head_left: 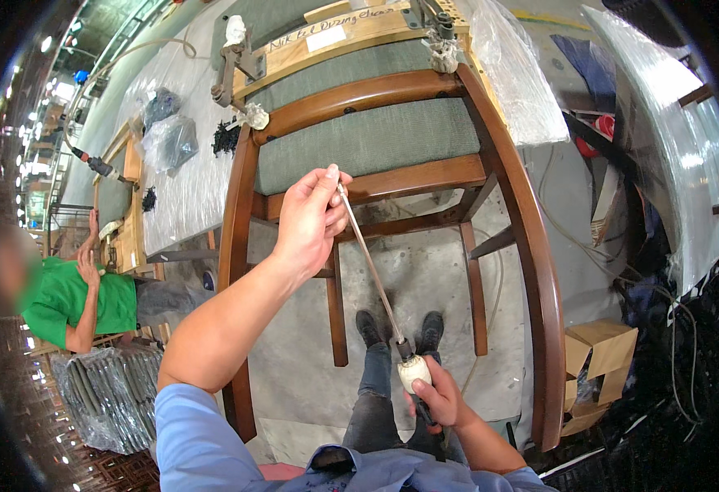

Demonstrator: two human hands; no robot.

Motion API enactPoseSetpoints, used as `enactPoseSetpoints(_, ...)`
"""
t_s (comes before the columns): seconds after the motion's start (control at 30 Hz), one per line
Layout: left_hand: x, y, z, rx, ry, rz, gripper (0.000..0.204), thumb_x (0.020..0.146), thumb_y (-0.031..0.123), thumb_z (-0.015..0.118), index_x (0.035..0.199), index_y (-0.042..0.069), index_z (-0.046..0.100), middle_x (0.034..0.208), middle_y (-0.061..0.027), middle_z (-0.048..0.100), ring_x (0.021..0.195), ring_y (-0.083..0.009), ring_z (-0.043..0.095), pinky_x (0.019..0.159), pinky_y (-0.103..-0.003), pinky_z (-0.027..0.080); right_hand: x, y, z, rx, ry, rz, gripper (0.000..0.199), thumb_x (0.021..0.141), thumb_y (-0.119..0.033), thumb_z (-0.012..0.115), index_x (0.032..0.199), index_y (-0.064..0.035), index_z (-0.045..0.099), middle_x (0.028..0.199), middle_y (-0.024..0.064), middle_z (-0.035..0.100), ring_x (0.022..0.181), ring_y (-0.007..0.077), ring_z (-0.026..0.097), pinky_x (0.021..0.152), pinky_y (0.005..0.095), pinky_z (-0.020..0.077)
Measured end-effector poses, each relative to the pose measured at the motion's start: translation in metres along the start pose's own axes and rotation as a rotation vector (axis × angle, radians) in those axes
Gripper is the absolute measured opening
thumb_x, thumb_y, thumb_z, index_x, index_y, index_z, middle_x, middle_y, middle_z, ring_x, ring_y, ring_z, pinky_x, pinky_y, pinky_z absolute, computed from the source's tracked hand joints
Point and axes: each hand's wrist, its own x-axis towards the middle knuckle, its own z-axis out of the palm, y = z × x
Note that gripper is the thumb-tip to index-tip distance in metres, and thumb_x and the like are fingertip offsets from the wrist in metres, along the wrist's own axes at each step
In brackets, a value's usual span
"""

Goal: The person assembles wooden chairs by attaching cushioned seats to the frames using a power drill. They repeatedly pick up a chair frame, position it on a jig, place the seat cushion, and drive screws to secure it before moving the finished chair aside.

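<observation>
Between left hand [314, 217] and right hand [439, 398]: long-shafted driver [386, 307] | left pinched at its tip | right clamped around its pale body | wooden chair [417, 179] just beyond left hand | likely risk: slack left pinch could let the tip swing, scratching the chair

Noted layout around chair [429, 178].
Found driver [414, 373] near, spanning right hand [441, 398] to left hand [314, 215]; worktable [183, 220] far, bearing plastic bags [171, 144] at left; co-worker [97, 299] left, beyond stack [109, 398]; carton [614, 343] right.
</observation>
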Motion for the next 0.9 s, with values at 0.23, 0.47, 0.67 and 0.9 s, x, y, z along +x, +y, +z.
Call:
enactPoseSetpoints(0.23, 0.001, 0.002, 0.000, 0.019, 0.013, 0.027, 0.023, 0.105, 0.030, 0.059, 0.102, 0.007, 0.061, 0.075, 0.0061, 0.046, 0.057, -0.0028, 0.032, 0.051, -0.021, 0.024, 0.005, 0.001, 0.011, 0.451, -0.122, 0.058, 0.045, 0.101, -0.038, 0.055, 0.126, -0.0022, 0.045, 0.084, 0.0116, 0.062, 0.061, 0.0174, 0.061, 0.057, 0.0303, 0.0509)
enactPoseSetpoints(0.47, 0.001, 0.002, 0.003, 0.181, 0.012, 0.031, 0.024, 0.105, 0.028, 0.059, 0.105, 0.004, 0.061, 0.076, 0.0054, 0.049, 0.056, -0.0023, 0.033, 0.049, -0.021, 0.024, 0.000, 0.000, 0.005, 0.412, -0.091, -0.044, 0.056, 0.089, -0.033, 0.072, 0.128, -0.0047, 0.043, 0.084, 0.0096, 0.062, 0.060, 0.0169, 0.061, 0.056, 0.0306, 0.0504)
enactPoseSetpoints(0.67, -0.003, 0.000, 0.009, 0.480, -0.029, 0.077, 0.023, 0.105, 0.025, 0.059, 0.099, 0.003, 0.064, 0.074, 0.0055, 0.051, 0.057, -0.0010, 0.036, 0.048, -0.020, 0.025, 0.009, -0.012, -0.044, 0.249, 0.346, -0.076, 0.047, 0.089, -0.014, 0.063, 0.132, -0.0061, 0.043, 0.083, 0.0095, 0.060, 0.064, 0.0172, 0.061, 0.050, 0.0301, 0.0532)
enactPoseSetpoints(0.9, 0.001, -0.005, 0.010, 0.617, -0.051, 0.049, 0.021, 0.105, 0.021, 0.058, 0.102, 0.002, 0.065, 0.075, 0.0049, 0.054, 0.055, -0.0001, 0.035, 0.047, -0.020, 0.024, 0.038, -0.046, -0.076, 0.051, 0.365, -0.074, 0.039, 0.098, -0.024, 0.056, 0.129, -0.0041, 0.046, 0.079, 0.0067, 0.057, 0.061, 0.0128, 0.056, 0.049, 0.0285, 0.0509)
